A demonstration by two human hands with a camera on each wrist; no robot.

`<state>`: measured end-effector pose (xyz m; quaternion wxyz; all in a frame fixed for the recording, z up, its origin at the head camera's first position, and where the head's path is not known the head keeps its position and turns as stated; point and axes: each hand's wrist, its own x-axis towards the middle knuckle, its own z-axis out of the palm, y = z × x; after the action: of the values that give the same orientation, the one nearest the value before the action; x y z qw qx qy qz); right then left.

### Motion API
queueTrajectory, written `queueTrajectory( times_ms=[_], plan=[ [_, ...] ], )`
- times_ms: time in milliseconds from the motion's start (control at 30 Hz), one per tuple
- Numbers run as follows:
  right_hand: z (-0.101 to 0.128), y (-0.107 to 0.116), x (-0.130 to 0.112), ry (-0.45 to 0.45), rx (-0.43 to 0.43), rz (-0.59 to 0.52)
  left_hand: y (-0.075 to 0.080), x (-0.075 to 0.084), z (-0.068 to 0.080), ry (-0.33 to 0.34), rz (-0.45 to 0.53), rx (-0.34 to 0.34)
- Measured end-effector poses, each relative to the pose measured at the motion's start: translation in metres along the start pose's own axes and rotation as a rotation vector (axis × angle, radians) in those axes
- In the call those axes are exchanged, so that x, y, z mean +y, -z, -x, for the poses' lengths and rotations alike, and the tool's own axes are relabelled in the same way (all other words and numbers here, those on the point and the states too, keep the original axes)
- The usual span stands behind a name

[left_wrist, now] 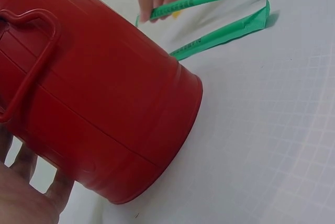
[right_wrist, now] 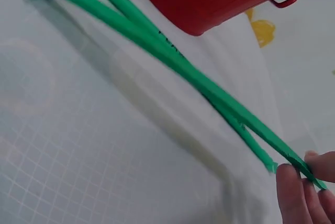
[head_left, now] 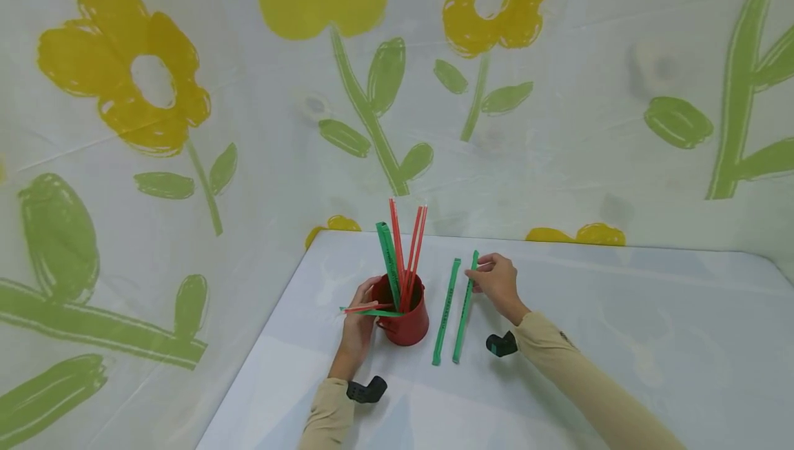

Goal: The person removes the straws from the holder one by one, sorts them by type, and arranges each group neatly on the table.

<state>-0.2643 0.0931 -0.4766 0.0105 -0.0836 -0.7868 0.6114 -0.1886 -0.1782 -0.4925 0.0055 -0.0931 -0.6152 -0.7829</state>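
Note:
My left hand [head_left: 358, 329] grips the side of a red metal pail [head_left: 412, 322] with small side handles. Inside the pail stand several thin red sticks [head_left: 417, 243] and green wrapped sticks [head_left: 386, 247]; a few lean out over the left rim, across the hand. Between thumb and fingertips, my right hand [head_left: 499, 284] pinches the far end of a slim green wrapped stick [right_wrist: 209, 85] with dark print. In the right wrist view this stick is raised over the table, its shadow below. A second green wrapped stick [head_left: 445, 315] lies between it and the pail.
The white table [head_left: 620, 353] runs back to a hanging sheet [head_left: 558, 160] printed with yellow flowers, which also covers the left side. Black wrist devices [head_left: 367, 390] sit at both sleeves.

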Motion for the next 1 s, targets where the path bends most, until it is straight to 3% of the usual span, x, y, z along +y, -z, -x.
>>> queueTrajectory(
  times_ms=[200,567,800,1000],
  plan=[
    [-0.004,-0.001,0.008,0.012,-0.005,0.057,-0.007,0.009,0.004,0.004,-0.01,-0.03],
    [-0.004,-0.005,0.013,0.025,-0.001,0.188,-0.005,0.008,0.003,-0.007,0.006,-0.044],
    [-0.005,-0.008,0.019,0.071,0.007,0.189,0.0,0.0,0.0,0.011,0.024,0.001],
    [-0.005,-0.009,0.02,0.122,0.048,0.287,0.004,-0.008,-0.004,0.017,0.041,0.019]
  ],
)
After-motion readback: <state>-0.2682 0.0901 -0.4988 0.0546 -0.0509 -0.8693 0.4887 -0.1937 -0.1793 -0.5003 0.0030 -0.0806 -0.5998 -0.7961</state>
